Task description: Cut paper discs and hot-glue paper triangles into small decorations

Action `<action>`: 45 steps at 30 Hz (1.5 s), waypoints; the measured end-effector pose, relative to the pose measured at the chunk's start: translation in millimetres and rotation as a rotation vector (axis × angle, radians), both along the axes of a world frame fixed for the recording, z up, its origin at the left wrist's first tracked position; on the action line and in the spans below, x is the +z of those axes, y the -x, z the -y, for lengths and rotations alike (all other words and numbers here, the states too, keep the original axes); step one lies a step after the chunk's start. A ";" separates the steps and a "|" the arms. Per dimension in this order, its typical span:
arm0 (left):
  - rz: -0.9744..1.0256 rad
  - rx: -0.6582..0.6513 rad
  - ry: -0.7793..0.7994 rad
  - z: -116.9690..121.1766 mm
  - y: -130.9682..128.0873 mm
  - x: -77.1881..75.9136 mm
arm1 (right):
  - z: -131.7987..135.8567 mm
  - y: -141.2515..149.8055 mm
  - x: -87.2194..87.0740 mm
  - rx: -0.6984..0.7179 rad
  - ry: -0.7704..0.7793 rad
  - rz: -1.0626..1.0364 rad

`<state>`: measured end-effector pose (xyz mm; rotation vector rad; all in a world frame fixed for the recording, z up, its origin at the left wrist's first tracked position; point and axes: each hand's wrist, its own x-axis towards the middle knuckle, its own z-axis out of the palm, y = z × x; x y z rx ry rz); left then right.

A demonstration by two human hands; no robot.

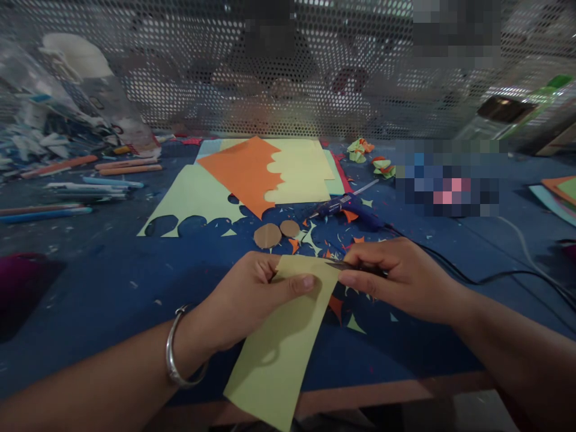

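My left hand [249, 300] pinches the top of a long pale green paper strip [281, 348], thumb lying across its upper edge. A metal bangle sits on that wrist. My right hand [396, 276] is closed round small dark scissors [346, 265], whose blades meet the strip's top right edge. Both hands hover over the blue table [103, 282], near its front edge.
Orange [243, 171], yellow and green paper sheets lie further back, some with scalloped cuts. Two brown card discs [274, 233], a blue glue gun [348, 207] with black cable, paper scraps, and pens [90, 186] at left. A perforated metal screen closes the back.
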<state>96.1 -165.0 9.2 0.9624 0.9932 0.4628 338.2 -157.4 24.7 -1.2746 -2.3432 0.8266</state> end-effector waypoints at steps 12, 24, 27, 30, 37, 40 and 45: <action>0.022 0.053 -0.065 1.6 0.9 -3.6 | 1.6 0.5 -0.3 -0.002 -0.015 -0.004; 0.040 0.008 -0.084 3.5 0.9 -6.3 | 0.4 2.9 -0.5 0.002 -0.041 -0.008; 0.006 0.017 -0.089 3.2 0.1 -4.5 | 0.8 2.5 -0.4 0.006 -0.034 0.004; -0.031 0.019 -0.096 3.2 -0.7 -3.0 | 1.0 2.2 -0.8 0.004 -0.035 0.008; -0.048 0.008 -0.127 2.5 -1.8 -0.6 | 1.7 2.7 -0.1 0.027 -0.049 -0.002; -0.046 0.008 -0.118 2.2 -1.6 0.0 | 2.0 3.5 1.7 0.039 -0.045 -0.003; -0.047 -0.008 -0.114 3.6 -0.8 -2.1 | 1.5 4.8 2.3 0.045 -0.024 0.007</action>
